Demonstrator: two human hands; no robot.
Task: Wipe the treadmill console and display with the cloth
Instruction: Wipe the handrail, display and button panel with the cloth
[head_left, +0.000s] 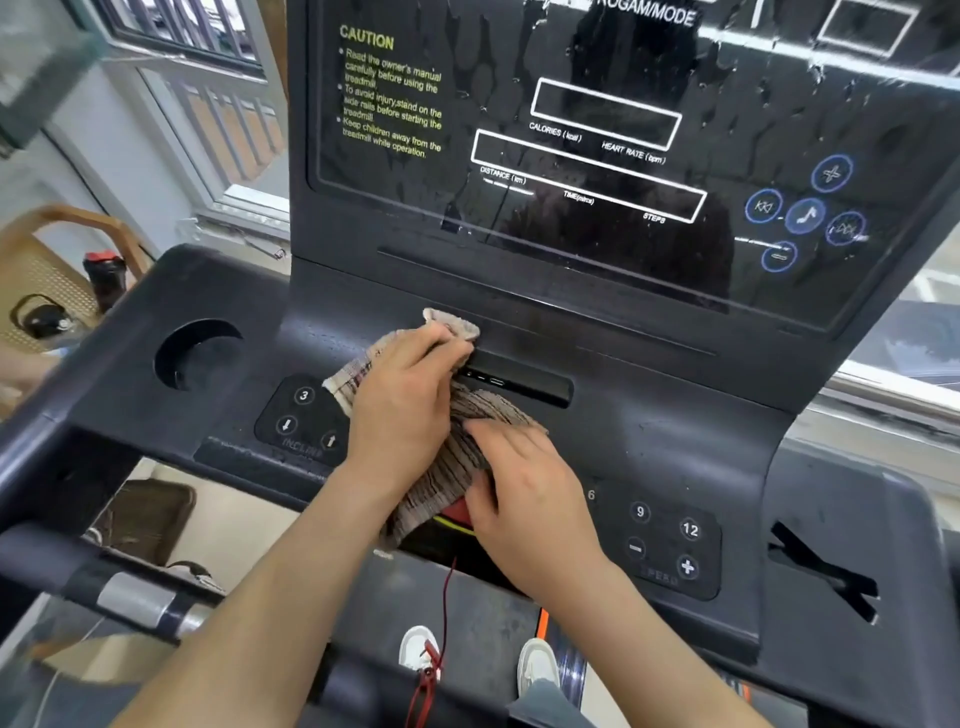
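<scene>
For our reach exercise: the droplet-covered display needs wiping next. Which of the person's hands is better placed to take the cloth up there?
Probably left. The left hand grips the upper end of the cloth just under the display; the right hand lies flat lower down, by the speed buttons.

The cloth (452, 467) is striped in beige, brown and grey. The console (675, 441) is matt charcoal, with white numerals on its black keypad (665, 535) at four o'clock. The display (597, 244) is glossy black with white outlined boxes; the caution text (389, 93) at eleven o'clock is yellow, and the round buttons (805, 213) at two o'clock are ringed in blue. A red cord (445, 597) hangs at six o'clock, near white shoes (418, 647) and an orange stripe (543, 618). At nine o'clock are a tan cane-patterned chair (52, 270) and a black bottle (106, 280) with a red cap.
</scene>
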